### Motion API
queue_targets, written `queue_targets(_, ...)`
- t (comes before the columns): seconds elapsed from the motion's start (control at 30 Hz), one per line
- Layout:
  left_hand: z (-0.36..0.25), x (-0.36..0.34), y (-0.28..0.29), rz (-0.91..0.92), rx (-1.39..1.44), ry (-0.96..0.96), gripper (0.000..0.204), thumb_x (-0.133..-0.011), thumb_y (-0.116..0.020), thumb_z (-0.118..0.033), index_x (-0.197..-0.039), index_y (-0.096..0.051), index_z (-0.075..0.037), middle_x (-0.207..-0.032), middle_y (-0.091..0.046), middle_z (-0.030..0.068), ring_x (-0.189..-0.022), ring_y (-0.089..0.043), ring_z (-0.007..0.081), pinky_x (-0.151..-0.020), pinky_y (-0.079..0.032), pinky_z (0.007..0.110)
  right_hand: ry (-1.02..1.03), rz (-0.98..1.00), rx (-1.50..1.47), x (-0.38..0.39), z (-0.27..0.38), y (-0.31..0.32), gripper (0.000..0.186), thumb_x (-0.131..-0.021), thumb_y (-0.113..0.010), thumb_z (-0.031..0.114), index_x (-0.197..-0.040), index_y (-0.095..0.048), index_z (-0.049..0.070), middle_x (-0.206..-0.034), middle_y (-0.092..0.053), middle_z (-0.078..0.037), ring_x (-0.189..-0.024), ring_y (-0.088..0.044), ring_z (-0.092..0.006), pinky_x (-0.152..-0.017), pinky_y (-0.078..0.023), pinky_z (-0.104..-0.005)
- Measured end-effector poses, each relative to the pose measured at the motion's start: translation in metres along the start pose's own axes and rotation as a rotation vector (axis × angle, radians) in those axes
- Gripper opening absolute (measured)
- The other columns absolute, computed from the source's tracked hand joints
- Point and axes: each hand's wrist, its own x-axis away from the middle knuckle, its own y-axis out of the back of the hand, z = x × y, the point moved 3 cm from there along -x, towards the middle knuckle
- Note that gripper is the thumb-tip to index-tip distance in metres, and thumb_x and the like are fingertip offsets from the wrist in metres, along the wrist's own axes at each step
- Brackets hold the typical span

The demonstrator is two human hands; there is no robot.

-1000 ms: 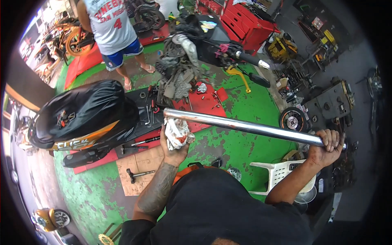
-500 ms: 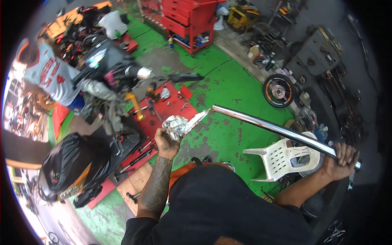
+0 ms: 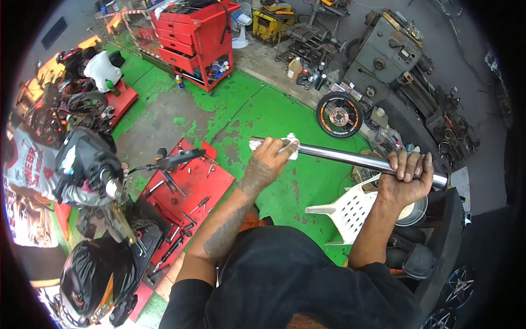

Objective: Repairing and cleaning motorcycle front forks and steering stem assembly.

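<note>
Chrome tube (image 3: 350,158), judged stiff, heavy and slippery, is clamped near its end by the right hand (image 3: 406,176), while a white rag (image 3: 274,143) is pinched against it by the left hand (image 3: 269,160).

A shiny silver metal tube (image 3: 350,158), wrapped at one end in a white rag (image 3: 289,143). Worn green floor (image 3: 274,115), red tool trolley (image 3: 197,38), white plastic chair (image 3: 345,211), black wheel with an orange rim (image 3: 339,114).

shirt: black, short-sleeved, plain fabric | sleeves: end above the elbows | left forearm (image 3: 230,225): bare, covered in dark tattoo work | left hand (image 3: 268,162), right hand (image 3: 405,181): ungloved, grime-smudged | right forearm (image 3: 378,230): bare
</note>
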Motion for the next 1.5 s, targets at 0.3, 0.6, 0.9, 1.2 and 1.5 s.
queue_targets(0.3,0.092,-0.083,-0.076,-0.007,0.251,0.118,0.051,-0.07,-0.072,0.001,-0.12,-0.067,-0.009,-0.101,-0.06,0.0107,-0.097,-0.062,0.0288,-0.083,-0.055,0.038,0.077,0.086,0.168,-0.092,-0.084,-0.008,0.039,-0.101,-0.049,0.023,-0.064,-0.04,0.014,-0.048,-0.04,-0.001,-0.042,-0.039,-0.0116,-0.051,-0.039,-0.0301)
queue_targets(0.6,0.237,-0.146,-0.138,-0.051,0.209,0.223,0.05,-0.071,-0.072,0.003,-0.119,-0.068,-0.01,-0.1,-0.059,0.0107,-0.095,-0.059,0.0289,-0.082,-0.054,0.038,0.058,0.168,0.227,-0.202,-0.156,-0.033,0.037,-0.102,-0.043,0.021,-0.066,-0.041,0.013,-0.05,-0.04,0.0,-0.045,-0.037,-0.0106,-0.056,-0.035,-0.0287)
queue_targets(0.9,0.357,-0.198,-0.204,0.065,-0.03,0.287,0.042,-0.075,-0.071,-0.004,-0.117,-0.068,-0.009,-0.098,-0.057,0.0108,-0.094,-0.059,0.0289,-0.08,-0.054,0.039,0.031,0.247,0.217,-0.299,-0.231,-0.01,0.034,-0.1,-0.048,0.021,-0.068,-0.039,0.014,-0.051,-0.038,0.001,-0.048,-0.041,-0.0116,-0.058,-0.039,-0.0305)
queue_targets(1.2,0.505,-0.194,-0.239,0.252,-0.297,0.779,0.031,-0.079,-0.074,-0.01,-0.109,-0.069,-0.007,-0.094,-0.063,0.0121,-0.086,-0.065,0.0284,-0.077,-0.054,0.038,-0.149,0.095,-0.019,-0.475,-0.318,0.064,0.036,-0.099,-0.047,0.019,-0.065,-0.04,0.014,-0.048,-0.039,0.0,-0.042,-0.035,-0.0102,-0.049,-0.035,-0.0277)
queue_targets(1.5,0.443,-0.283,-0.161,0.056,-0.471,0.563,0.048,-0.081,-0.073,-0.019,-0.123,-0.058,-0.002,-0.109,-0.065,0.012,-0.107,-0.06,0.0274,-0.094,-0.044,0.042,-0.366,0.1,-0.145,-0.558,-0.44,0.062,0.035,-0.098,-0.047,0.019,-0.064,-0.041,0.015,-0.046,-0.038,0.001,-0.041,-0.036,-0.0109,-0.048,-0.037,-0.0283)
